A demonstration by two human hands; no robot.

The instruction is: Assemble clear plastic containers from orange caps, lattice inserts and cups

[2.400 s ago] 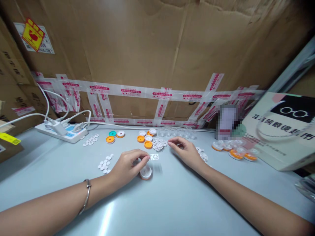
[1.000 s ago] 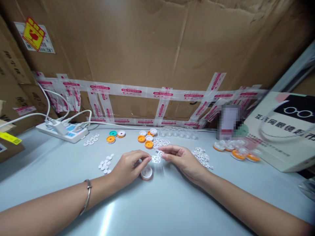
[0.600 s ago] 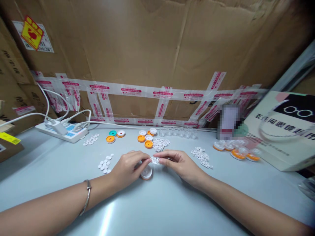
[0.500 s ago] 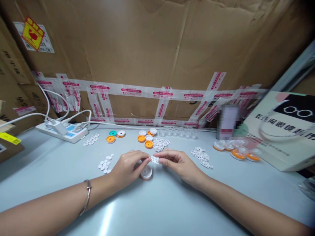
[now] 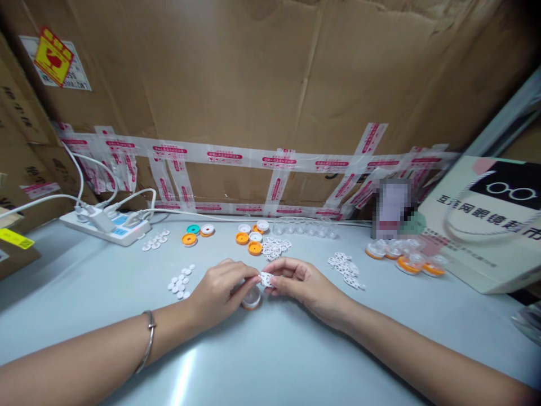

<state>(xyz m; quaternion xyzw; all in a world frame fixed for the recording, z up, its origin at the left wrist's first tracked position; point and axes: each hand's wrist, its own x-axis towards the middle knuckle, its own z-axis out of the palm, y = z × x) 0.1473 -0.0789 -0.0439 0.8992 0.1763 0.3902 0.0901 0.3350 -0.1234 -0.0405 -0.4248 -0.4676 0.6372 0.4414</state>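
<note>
A huge brown cardboard wall (image 5: pixel 236 84), creased and scuffed, fills the top of the frame, crossed by glossy red-printed tape (image 5: pixel 224 155). Below it spreads the smooth grey-blue desk (image 5: pixel 296 361), catching a streak of light at lower left. A stiff pale bag (image 5: pixel 477 225) with a cord handle leans at the right edge, and a white plastic power strip (image 5: pixel 105 228) lies at the left. Clear domes on orange bases (image 5: pixel 409 264) crowd near the bag. Shallow round cups (image 5: pixel 255 248), orange and white, sit around the middle, beside a heap of flat, pierced white parts (image 5: pixel 276 247); small smooth discs (image 5: pixel 180 286) lie scattered left of centre.

At the centre I see both hands working close together. The left hand (image 5: pixel 226 286) pinches a little white lattice piece (image 5: pixel 265 278) between thumb and fingertips; the right hand (image 5: pixel 298 283) is clamped on its other side, fingers curled. The piece is held just beside a white-and-orange cup (image 5: pixel 251 300), partly hidden by the left fingers; I cannot tell whether it is one layer or several
</note>
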